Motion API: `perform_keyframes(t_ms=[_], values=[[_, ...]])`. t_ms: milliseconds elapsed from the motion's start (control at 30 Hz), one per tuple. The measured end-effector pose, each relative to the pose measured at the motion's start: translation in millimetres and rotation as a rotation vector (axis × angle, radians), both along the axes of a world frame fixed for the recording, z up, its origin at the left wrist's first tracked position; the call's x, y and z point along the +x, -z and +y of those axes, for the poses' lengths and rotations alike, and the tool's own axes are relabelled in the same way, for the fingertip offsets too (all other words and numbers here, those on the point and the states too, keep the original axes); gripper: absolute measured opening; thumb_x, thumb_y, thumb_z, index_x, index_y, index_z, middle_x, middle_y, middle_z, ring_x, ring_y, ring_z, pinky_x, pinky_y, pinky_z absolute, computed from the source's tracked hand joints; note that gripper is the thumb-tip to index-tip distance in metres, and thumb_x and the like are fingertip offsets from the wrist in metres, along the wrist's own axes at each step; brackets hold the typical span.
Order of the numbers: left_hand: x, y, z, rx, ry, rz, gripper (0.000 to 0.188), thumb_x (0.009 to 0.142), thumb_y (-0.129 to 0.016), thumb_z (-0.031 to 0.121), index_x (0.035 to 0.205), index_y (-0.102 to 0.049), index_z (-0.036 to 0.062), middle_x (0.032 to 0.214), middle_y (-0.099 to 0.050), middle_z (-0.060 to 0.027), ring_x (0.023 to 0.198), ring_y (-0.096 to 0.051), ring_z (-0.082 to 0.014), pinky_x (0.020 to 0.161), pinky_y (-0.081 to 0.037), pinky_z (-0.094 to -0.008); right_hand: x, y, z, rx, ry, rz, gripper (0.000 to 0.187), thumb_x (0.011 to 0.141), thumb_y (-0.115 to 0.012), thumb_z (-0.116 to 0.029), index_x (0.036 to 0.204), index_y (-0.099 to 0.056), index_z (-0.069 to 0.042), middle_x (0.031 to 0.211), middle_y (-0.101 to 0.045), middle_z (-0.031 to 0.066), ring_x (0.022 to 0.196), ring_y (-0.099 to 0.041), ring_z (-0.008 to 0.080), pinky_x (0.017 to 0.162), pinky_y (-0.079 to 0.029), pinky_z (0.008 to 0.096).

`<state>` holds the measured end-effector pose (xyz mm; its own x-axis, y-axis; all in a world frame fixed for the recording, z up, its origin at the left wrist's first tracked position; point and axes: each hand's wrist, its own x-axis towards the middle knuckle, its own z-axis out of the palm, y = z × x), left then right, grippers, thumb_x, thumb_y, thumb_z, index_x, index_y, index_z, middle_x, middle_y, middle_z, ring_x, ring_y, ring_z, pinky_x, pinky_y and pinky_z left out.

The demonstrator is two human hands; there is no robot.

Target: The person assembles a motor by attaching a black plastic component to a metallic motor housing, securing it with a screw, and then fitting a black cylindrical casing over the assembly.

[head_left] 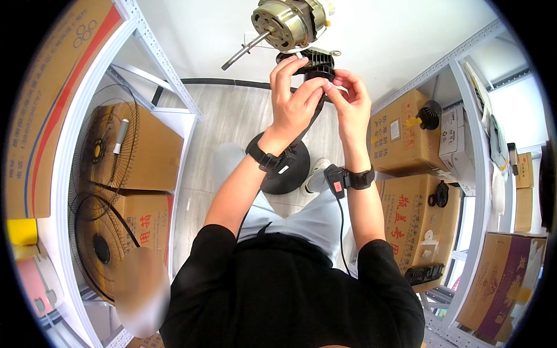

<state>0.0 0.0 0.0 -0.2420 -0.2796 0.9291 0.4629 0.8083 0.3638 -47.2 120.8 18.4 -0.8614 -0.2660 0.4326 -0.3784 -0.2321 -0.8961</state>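
A bare metal fan motor [284,26] sits at the top of a fan stand, its long shaft [243,52] pointing down to the left. Under it is a ribbed black plastic bracket [320,57], joined to a black pole [313,116] that runs down to a round black base [295,174] on the floor. My left hand [294,101] is closed, with fingertips against the bracket's near side. From the right, my right hand [352,104] pinches at the same spot, its thumb meeting the left fingertips. Whatever lies between the fingers is hidden.
On the left shelf, wire fan grilles [104,139] lean by cardboard boxes [154,151], along with a screwdriver [120,136]. The right shelf has boxes [400,139] with black plastic parts [441,194] on top. A cable [342,232] hangs from my right wrist strap.
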Motion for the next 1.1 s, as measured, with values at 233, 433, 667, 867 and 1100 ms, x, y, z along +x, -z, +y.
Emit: perform_keyframes(t_ms=[233, 433, 667, 867, 1100], values=[[-5, 1, 5, 0.044, -0.027, 0.047, 0.026, 0.067, -0.077, 0.001, 0.088, -0.068, 0.0119, 0.121, -0.056, -0.01, 0.117, -0.05, -0.0341, 0.097, -0.043, -0.0444, 1, -2, 1, -0.017, -0.006, -0.009, 0.035, 0.079, -0.076, 0.001, 0.111, -0.063, -0.001, 0.109, -0.056, 0.004, 0.092, -0.055, 0.0086, 0.072, -0.049, 0.0211], [-10, 4, 3, 0.017, -0.039, 0.08, 0.026, 0.065, -0.077, 0.001, 0.086, -0.064, 0.011, 0.121, -0.056, -0.0113, 0.117, -0.05, -0.0354, 0.097, -0.042, -0.0454, 3, 0, -3, -0.003, 0.028, 0.03, 0.036, 0.079, -0.076, 0.0, 0.112, -0.062, -0.001, 0.108, -0.055, 0.0035, 0.093, -0.054, 0.0095, 0.072, -0.049, 0.0218], [-12, 6, 4, 0.03, -0.024, 0.097, 0.031, 0.063, -0.079, -0.001, 0.087, -0.065, 0.0121, 0.123, -0.056, -0.0103, 0.12, -0.049, -0.0356, 0.1, -0.04, -0.0459, 8, 3, -6, 0.015, 0.088, 0.05, 0.035, 0.08, -0.073, -0.001, 0.113, -0.061, -0.002, 0.11, -0.053, 0.0031, 0.092, -0.054, 0.0096, 0.073, -0.049, 0.0221], [-10, 4, 4, 0.04, -0.026, 0.072, 0.029, 0.064, -0.078, -0.002, 0.088, -0.068, 0.0121, 0.121, -0.058, -0.01, 0.12, -0.049, -0.0354, 0.099, -0.04, -0.0457, 9, 2, -5, 0.015, 0.057, 0.025, 0.034, 0.081, -0.073, -0.002, 0.114, -0.061, -0.003, 0.109, -0.052, 0.0027, 0.092, -0.053, 0.0084, 0.073, -0.049, 0.0218], [-9, 2, 7, 0.097, -0.02, 0.028, 0.022, 0.065, -0.079, 0.001, 0.082, -0.069, 0.0108, 0.12, -0.058, -0.0093, 0.121, -0.048, -0.0342, 0.1, -0.039, -0.0449, 8, 2, -5, -0.038, -0.026, -0.005, 0.034, 0.082, -0.073, -0.001, 0.114, -0.061, -0.003, 0.109, -0.05, 0.0011, 0.09, -0.052, 0.0077, 0.075, -0.049, 0.0215]])
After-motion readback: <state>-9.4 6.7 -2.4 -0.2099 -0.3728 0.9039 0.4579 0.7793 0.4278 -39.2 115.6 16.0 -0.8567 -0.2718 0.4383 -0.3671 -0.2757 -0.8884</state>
